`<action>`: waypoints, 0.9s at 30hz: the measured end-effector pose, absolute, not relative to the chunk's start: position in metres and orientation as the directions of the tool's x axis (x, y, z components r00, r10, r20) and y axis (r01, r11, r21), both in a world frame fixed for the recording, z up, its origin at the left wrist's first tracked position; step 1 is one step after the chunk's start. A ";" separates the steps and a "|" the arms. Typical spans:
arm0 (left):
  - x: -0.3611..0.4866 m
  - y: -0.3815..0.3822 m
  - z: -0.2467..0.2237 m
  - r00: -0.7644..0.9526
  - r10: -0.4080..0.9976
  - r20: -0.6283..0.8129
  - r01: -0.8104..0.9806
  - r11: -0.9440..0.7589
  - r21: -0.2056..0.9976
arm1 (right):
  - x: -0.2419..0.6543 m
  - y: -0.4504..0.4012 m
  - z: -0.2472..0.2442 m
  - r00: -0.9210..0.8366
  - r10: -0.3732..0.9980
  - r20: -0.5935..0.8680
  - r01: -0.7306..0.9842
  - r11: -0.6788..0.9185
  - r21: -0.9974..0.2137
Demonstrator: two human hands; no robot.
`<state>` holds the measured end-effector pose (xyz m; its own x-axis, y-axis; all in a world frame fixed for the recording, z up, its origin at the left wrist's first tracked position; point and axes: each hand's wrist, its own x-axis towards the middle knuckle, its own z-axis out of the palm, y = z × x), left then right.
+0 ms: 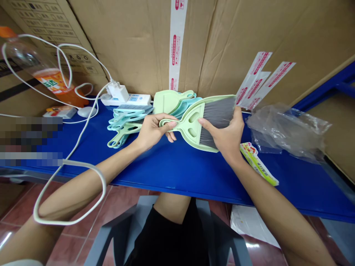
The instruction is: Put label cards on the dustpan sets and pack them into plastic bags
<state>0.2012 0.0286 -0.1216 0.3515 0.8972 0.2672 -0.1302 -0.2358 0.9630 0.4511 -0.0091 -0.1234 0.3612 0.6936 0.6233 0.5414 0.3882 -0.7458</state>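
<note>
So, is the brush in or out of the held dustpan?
In: the brush lies inside the green dustpan, whose rim shows along both sides.

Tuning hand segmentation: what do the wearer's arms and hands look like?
Left hand and right hand: no gloves, rings or watch visible. Left forearm and right forearm bare; a pale sleeve edge shows bottom left. A white cable loops across the left forearm.

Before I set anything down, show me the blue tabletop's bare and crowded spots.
Bare: blue tabletop along the front edge, nearer you than the held brush, between left forearm and yellow-green card; also right of that card, before the plastic bag. Crowded: back left, with stacked dustpans, power strip and bottle.
</note>
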 end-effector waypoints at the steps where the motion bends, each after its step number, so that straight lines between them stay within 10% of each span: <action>1: 0.201 0.029 -0.121 0.356 0.895 0.268 -0.141 -0.231 0.963 | 0.452 -0.009 -0.124 0.358 0.692 0.627 0.544 0.391 -0.742; 27: 0.198 0.038 -0.127 0.297 0.934 0.200 -0.212 -0.140 0.967 | 0.466 0.011 -0.122 0.232 0.782 0.578 0.233 0.532 -0.814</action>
<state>0.1981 0.0381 -0.1269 0.2967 0.9337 0.2005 -0.2120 -0.1403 0.9671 0.4659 0.0108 -0.1219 0.2325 0.7822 0.5781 0.2326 0.5324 -0.8139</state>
